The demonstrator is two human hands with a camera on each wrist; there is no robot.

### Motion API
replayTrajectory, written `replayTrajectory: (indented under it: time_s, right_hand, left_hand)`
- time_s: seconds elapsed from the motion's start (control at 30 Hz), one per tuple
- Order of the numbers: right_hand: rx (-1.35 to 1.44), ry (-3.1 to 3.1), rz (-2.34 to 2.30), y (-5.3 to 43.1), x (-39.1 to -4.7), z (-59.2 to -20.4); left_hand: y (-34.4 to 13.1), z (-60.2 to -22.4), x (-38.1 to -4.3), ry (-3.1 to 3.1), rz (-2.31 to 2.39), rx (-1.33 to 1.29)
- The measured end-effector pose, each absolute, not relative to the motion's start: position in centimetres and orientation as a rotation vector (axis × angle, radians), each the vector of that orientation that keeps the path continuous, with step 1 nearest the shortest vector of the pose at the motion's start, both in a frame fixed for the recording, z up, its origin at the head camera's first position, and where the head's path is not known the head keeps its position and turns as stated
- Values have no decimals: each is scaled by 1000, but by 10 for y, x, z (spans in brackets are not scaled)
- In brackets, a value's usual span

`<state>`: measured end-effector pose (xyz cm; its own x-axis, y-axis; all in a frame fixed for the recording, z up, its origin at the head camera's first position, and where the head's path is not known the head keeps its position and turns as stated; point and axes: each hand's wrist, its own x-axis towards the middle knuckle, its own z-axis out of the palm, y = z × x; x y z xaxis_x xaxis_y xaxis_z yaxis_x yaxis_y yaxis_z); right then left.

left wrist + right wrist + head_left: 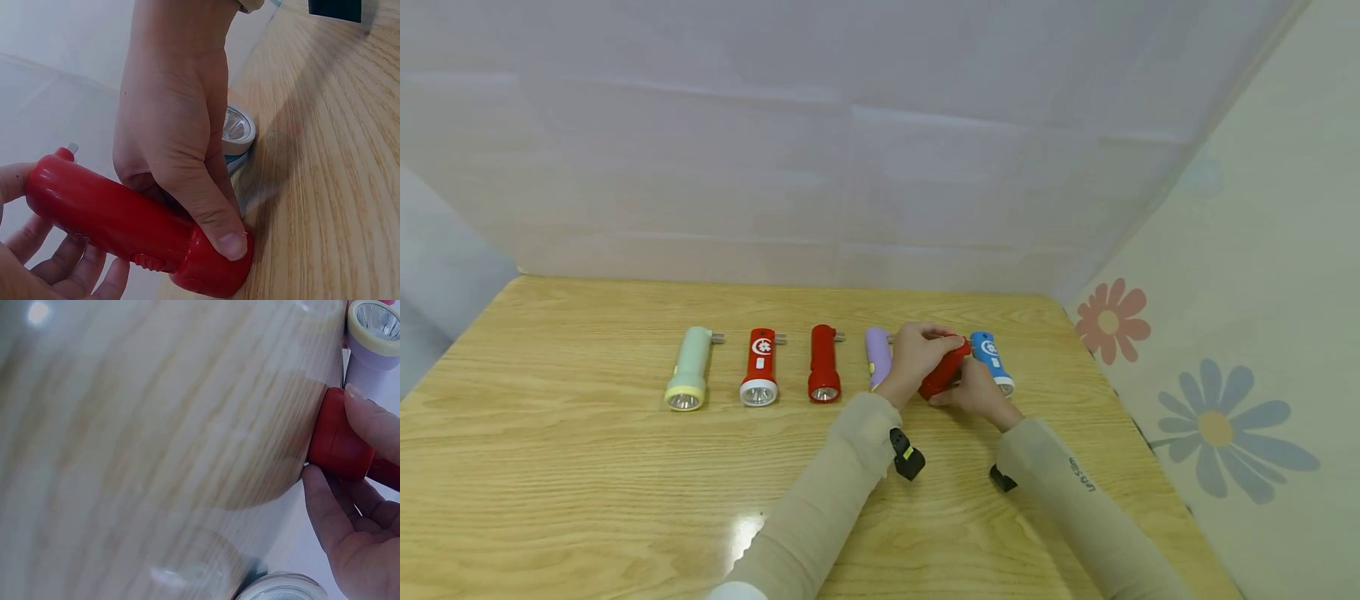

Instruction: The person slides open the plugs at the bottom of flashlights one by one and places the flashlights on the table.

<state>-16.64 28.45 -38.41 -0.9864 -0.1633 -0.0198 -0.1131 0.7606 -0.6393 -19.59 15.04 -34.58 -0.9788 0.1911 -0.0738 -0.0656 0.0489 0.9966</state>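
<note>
Both hands are on one red flashlight (944,372), which stands tilted with its wide head low at the wooden table in the left wrist view. My left hand (916,358) grips its tail end, thumb at the end and fingers curled along the body, near a small plug prong. Around the head, my right hand (976,388) pinches with thumb and fingers, as the right wrist view shows. The lens side is hidden. A purple flashlight (877,350) lies just left of the left hand. Right of the hands lies a blue and white flashlight (992,360).
Farther left in the row lie a plain red flashlight (823,362), a red and white flashlight (760,367) and a mint green flashlight (690,367), lenses toward me. A pale wall stands behind the wooden table (625,483); a flower-patterned wall (1240,250) borders the right side.
</note>
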Motion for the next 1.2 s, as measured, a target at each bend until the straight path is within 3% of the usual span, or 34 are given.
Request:
replayTrajectory:
  time_s: [1.2]
  right_hand:
    - [-252,2917,-1040,285,-164,-386]
  left_hand:
    - [145,-343,-202,2196,1938,247]
